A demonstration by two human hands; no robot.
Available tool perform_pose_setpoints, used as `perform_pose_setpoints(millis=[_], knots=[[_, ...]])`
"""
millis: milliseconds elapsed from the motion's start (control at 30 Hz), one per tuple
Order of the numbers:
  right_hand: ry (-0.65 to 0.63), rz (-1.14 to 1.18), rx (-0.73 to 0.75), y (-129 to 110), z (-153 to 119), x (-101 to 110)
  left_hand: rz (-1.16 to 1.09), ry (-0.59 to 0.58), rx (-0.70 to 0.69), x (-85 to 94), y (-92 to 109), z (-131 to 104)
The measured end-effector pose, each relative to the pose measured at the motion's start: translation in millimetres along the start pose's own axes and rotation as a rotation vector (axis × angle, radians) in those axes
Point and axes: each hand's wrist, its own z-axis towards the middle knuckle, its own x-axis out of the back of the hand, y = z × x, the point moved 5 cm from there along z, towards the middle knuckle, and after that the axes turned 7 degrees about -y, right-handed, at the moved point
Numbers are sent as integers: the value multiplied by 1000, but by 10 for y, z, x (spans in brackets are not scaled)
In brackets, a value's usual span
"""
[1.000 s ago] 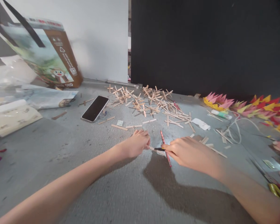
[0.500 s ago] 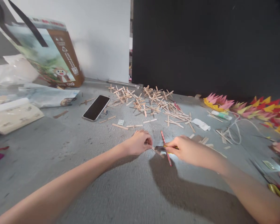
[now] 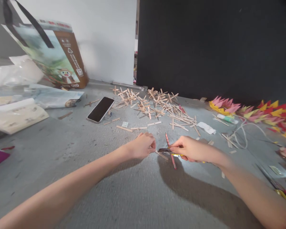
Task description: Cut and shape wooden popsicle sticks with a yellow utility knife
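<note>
Near the middle of the grey table, my left hand pinches the end of a thin wooden stick that slants down to the right. My right hand is closed around a utility knife with a yellow handle and dark blade. The blade points left, with its tip close to my left fingertips and over the stick's near end. A red patterned pencil-like rod lies on the table, crossing beneath the knife.
Wooden sticks and stick crosses are heaped behind my hands. A phone lies left of them. Further left are a bag and plastic packets. At right are folded paper pieces, a white cord and scissors.
The knife in my right hand lies slightly lower and flatter, and my right fingers have shifted on the handle. My left hand has hardly moved. The whole view has shifted slightly.
</note>
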Motion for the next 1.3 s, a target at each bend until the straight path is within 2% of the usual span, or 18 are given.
perform_pose_setpoints(millis=[100, 333, 467, 767, 867, 933, 1033, 1133, 1200, 1300], knots=[[20, 33, 2, 22, -4, -7, 26, 13, 18, -4, 23, 8], [-19, 102, 11, 4, -13, -44, -16, 34, 28, 15, 52, 4], [-5, 170, 58, 60, -11, -109, -27, 66, 24, 13, 60, -13], [32, 382, 114, 257, 34, -288, 130, 68, 79, -14, 113, -53], [97, 421, 129, 279, 43, -245, 182, 52, 58, -27, 112, -76], [218, 401, 187, 249, 56, -155, 166, 51, 71, -23, 88, -82], [503, 359, 316, 154, 98, 22, -22, 134, 95, 18, 40, -62], [704, 368, 378, 59, 238, 119, -366, 333, 68, 80, -7, -25], [766, 411, 436, -23, 378, 132, -587, 418, 55, 75, -44, 1], [767, 453, 487, -155, 596, 98, -851, 429, -30, 19, -55, 35]])
